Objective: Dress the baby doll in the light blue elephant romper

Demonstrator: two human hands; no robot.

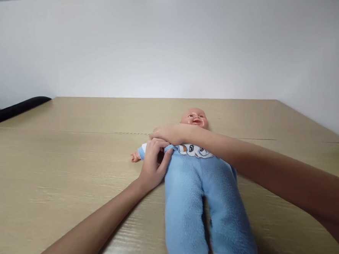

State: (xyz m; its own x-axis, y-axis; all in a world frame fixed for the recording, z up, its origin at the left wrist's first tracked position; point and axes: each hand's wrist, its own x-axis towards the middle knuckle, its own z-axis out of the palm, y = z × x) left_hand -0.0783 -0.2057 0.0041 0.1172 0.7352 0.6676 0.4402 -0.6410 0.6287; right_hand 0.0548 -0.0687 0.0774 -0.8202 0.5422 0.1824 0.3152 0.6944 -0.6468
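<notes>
A baby doll (196, 115) lies on its back, head away from me, in fuzzy blue trousers (184, 187) and a white-and-blue top (195, 150) with a printed pattern. At the waist on the doll's left-hand side in view, my left hand (153, 162) is closed, thumb and fingers pinching the blue cloth edge. My right hand (170, 134) reaches across the doll's chest, its fingers curled down at the same side, touching or nearly touching my left hand. What its fingertips hold is hidden. One doll hand (135, 156) sticks out to the left.
The doll rests on a light wooden table (74, 167) with a seam running across it. Behind stands a plain white wall (153, 47). A black curved object, perhaps a chair back (21, 109), shows past the table's left edge.
</notes>
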